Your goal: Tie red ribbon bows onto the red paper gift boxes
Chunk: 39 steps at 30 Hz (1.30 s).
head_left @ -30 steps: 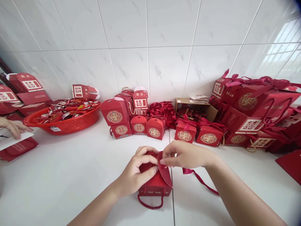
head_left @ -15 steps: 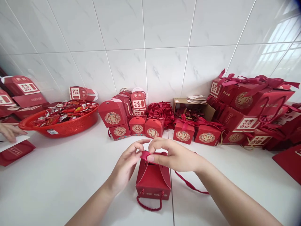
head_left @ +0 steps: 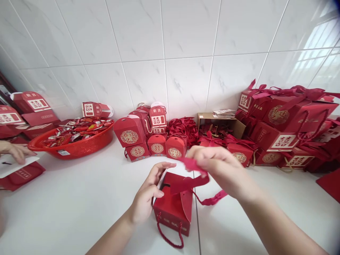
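Note:
A red gift box (head_left: pixel 172 209) with a twisted cord handle stands on the white table in front of me. My left hand (head_left: pixel 147 194) grips the box's left side, thumb on the front and fingers along the back of the flap. Above and right of the box, my right hand (head_left: pixel 220 164) pinches a red ribbon (head_left: pixel 190 184), its fingers slightly blurred. The ribbon runs across the box top, and a tail of it hangs down to the right. The box's right flap stands partly raised.
A red plastic basket (head_left: pixel 79 144) of wrapped sweets stands at the left. Red boxes (head_left: pixel 130 132), a ribbon pile (head_left: pixel 183 130) and an open carton (head_left: pixel 239 128) line the wall. Ribboned boxes (head_left: pixel 278 136) are stacked right. Another person's hand (head_left: pixel 16 152) holds a white-flapped box at far left.
My right hand has pulled the ribbon up and to the right, away from the box top. My left hand has moved from the ribbon onto the box's left side, and the box is slightly turned.

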Motion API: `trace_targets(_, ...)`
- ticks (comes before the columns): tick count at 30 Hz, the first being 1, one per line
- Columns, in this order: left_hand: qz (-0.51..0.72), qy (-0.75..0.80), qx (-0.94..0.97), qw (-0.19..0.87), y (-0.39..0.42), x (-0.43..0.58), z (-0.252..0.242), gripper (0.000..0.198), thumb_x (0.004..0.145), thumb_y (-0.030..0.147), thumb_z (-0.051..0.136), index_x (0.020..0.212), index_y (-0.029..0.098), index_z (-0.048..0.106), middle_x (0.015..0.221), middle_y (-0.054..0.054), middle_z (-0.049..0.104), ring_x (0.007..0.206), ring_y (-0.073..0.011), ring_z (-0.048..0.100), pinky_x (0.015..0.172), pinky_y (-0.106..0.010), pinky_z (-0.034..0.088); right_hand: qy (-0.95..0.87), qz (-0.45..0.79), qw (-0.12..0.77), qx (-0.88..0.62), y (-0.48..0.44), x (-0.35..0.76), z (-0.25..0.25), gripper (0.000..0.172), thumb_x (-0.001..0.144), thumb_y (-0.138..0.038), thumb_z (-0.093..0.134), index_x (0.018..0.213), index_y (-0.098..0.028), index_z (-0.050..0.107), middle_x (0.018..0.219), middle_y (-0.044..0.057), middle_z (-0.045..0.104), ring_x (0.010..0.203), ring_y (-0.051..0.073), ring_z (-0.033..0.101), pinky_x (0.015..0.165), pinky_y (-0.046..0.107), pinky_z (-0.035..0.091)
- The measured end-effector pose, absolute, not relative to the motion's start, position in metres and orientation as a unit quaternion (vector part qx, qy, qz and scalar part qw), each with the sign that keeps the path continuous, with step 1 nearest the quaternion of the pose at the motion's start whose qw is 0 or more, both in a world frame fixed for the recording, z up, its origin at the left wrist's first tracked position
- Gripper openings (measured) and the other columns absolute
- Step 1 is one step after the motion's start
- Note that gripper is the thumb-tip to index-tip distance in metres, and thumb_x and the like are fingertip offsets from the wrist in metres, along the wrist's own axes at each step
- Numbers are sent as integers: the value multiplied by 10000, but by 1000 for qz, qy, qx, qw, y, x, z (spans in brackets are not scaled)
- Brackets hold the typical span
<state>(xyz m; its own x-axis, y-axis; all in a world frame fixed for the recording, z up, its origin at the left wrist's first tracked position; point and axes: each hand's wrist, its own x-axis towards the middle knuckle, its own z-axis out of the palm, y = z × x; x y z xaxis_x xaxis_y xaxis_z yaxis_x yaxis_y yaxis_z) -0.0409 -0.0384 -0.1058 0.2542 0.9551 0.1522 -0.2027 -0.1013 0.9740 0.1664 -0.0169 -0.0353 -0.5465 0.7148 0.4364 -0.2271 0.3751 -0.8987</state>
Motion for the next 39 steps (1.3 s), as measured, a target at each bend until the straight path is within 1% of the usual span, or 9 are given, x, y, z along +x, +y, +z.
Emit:
trace_targets(3, 570, 343, 474, 577, -36, -38, -108, 567, 564, 94, 416, 1105, 212, 541, 1192, -29, 570, 1234, -239, 421, 1003, -341, 340, -754, 439, 400, -281, -12, 143, -54, 207, 819, -190, 501, 614, -177, 527, 873, 30, 524, 810, 148, 513, 776, 300, 399)
trace_targets(7, 588, 328, 411, 615, -35, -36, -109, 570, 564, 112, 417, 1113, 203, 538, 1138, -40, 600, 1161, -252, 492, 961, -365, 385, -777, 376, 355, -360, -9, 126, -72, 189, 796, -158, 501, 620, -176, 568, 1043, 50, 529, 1048, 197, 477, 939, 364, 334)
trace_targets(15, 577, 326, 398, 634, -35, -34, -113, 671, 568, 122, 419, 1227, 225, 495, 1209, -27, 577, 1200, -248, 466, 1003, -368, 364, -780, 388, 322, -372, -7, 125, -80, 182, 801, -189, 516, 656, -189, 626, 1212, 72, 477, 1275, 239, 317, 1007, 395, 291)
trace_targets(21, 555, 344, 424, 628, -38, -34, -114, 744, 585, 135, 415, 1316, 272, 419, 1248, -6, 557, 1217, -237, 454, 1036, -376, 329, -791, 393, 301, -360, -9, 123, -78, 213, 802, -191, 509, 608, -186, 598, 1149, 68, 540, 1279, 250, 317, 1006, 403, 293)
trace_targets(24, 558, 349, 426, 621, -39, -31, -112, 643, 658, 189, 438, 1295, 274, 424, 1276, -9, 534, 1227, -236, 443, 1022, -372, 342, -797, 383, 303, -355, -8, 123, -78, 202, 798, -171, 508, 617, -192, 594, 1074, 60, 583, 1248, 235, 360, 1003, 400, 297)
trace_targets(27, 580, 356, 404, 612, -39, -28, -112, 367, 805, 345, 449, 1162, 263, 474, 1192, -28, 564, 1140, -224, 506, 951, -366, 398, -807, 377, 310, -332, -8, 123, -79, 190, 798, -154, 510, 632, -193, 593, 1073, 48, 598, 1175, 210, 441, 1000, 396, 305)
trace_targets(30, 566, 392, 422, 589, -36, -29, -114, 210, 863, 422, 443, 939, 235, 501, 1010, -9, 579, 913, -182, 572, 819, -320, 444, -809, 372, 306, -337, -8, 123, -79, 180, 799, -164, 523, 639, -188, 602, 1106, 64, 585, 1180, 220, 449, 973, 393, 338)
trace_targets(34, 496, 455, 515, 530, -30, -34, -111, 211, 848, 401, 511, 800, 195, 506, 924, -14, 560, 854, -169, 544, 767, -274, 429, -821, 356, 304, -328, -4, 125, -77, 169, 824, -198, 522, 703, -181, 638, 1123, 81, 588, 1170, 216, 471, 948, 353, 371)
trace_targets(39, 378, 558, 642, 365, -17, -68, -99, 280, 737, 460, 613, 644, 201, 561, 987, -62, 609, 1018, -279, 508, 873, -343, 392, -790, 323, 368, -369, 11, 148, -66, 221, 866, -334, 497, 870, -174, 650, 1052, 76, 630, 997, 184, 567, 875, 323, 417)
